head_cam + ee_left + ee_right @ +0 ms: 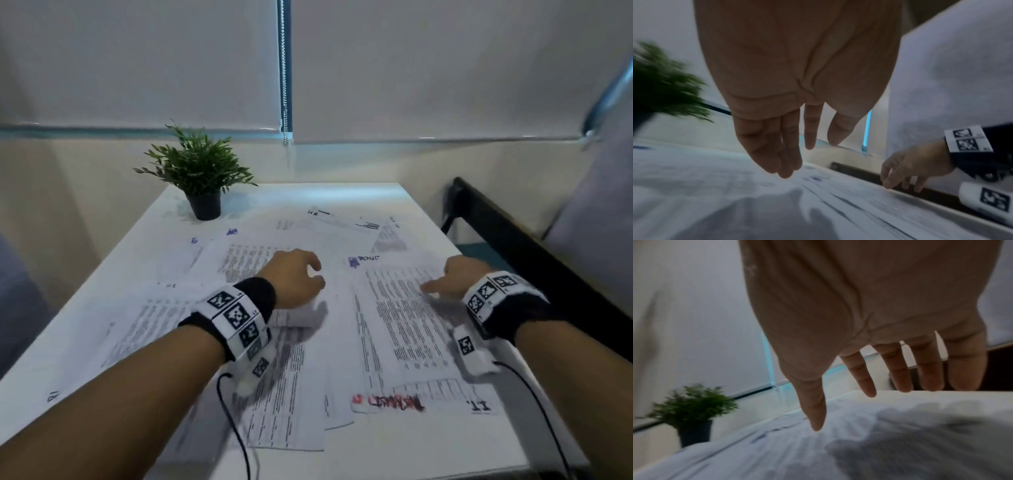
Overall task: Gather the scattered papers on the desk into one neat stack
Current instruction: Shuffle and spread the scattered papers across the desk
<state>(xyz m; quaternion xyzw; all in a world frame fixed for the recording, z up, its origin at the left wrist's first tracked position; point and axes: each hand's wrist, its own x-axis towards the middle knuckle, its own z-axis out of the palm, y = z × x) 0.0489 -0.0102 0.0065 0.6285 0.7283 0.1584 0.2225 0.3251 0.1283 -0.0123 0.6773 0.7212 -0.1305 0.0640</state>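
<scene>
Fingers (900,369) of the right hand (452,279) were straight and slightly spread, holding nothing, above the papers (404,329). The left hand (294,277) hung relaxed, fingers (766,146) loosely together, over the sheets. Printed sheets lay scattered and overlapping across the white desk (376,445), long axes at differing angles, most running roughly away from the person. A potted plant (202,178) stood at the far left corner.

Printed papers (404,325) lie scattered, overlapping, flat across the white desk (394,445).
</scene>
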